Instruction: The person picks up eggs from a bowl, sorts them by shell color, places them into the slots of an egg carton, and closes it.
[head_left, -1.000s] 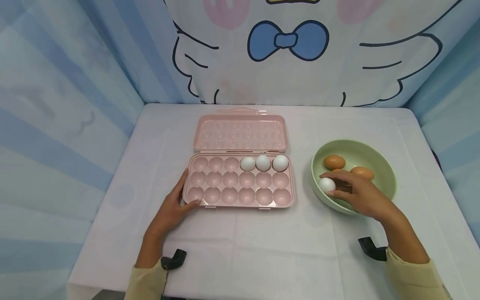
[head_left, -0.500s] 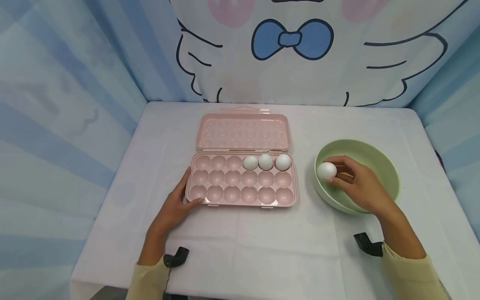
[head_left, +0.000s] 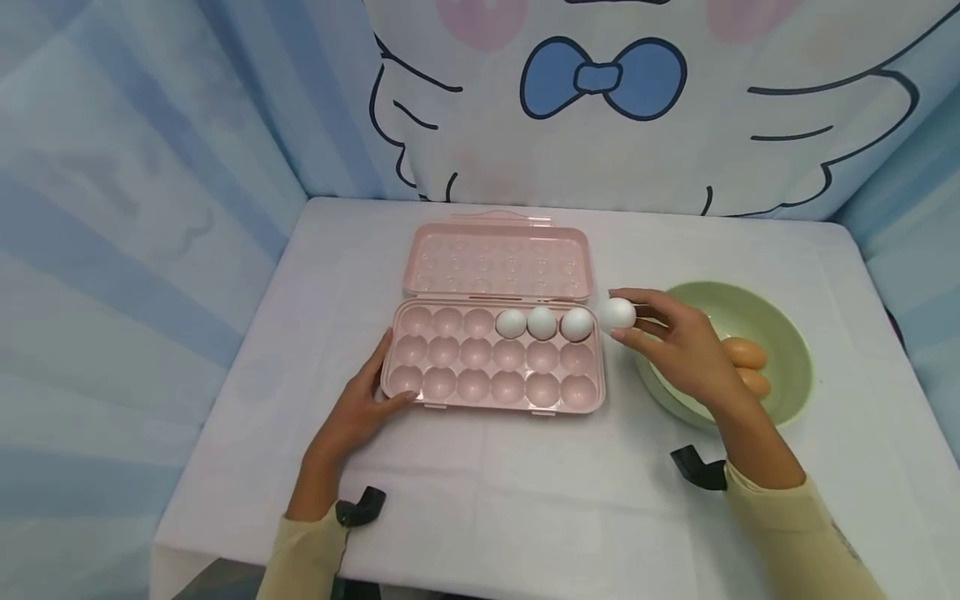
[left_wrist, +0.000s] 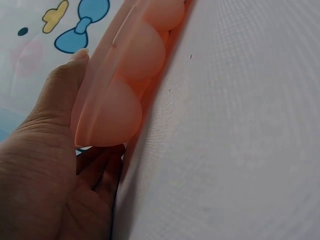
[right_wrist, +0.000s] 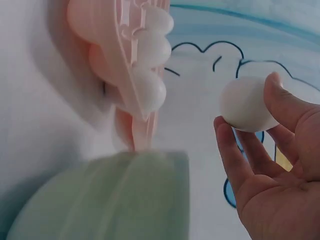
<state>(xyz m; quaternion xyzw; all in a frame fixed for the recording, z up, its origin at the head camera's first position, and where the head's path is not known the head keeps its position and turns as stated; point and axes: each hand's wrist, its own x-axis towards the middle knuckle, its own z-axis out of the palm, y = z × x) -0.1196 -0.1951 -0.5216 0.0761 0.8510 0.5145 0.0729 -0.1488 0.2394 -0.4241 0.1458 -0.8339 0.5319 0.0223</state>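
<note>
A pink plastic egg carton lies with its lid folded back. Three white eggs sit side by side at the right of its back row. My left hand grips the carton's front left corner, thumb along the front rim and fingers at the left side. Between thumb and fingertips, my right hand pinches a white egg, held up just beyond the carton's right end. In the right wrist view this egg is clear of both carton and bowl.
A green bowl stands right of the carton, under my right forearm. Two brown eggs show inside it; the arm hides part of the interior. White cloth covers the table, and a printed curtain hangs behind.
My right hand has lifted the white egg out of the bowl and carried it left toward the carton. The left hand keeps its hold on the carton. The head view has shifted slightly.
</note>
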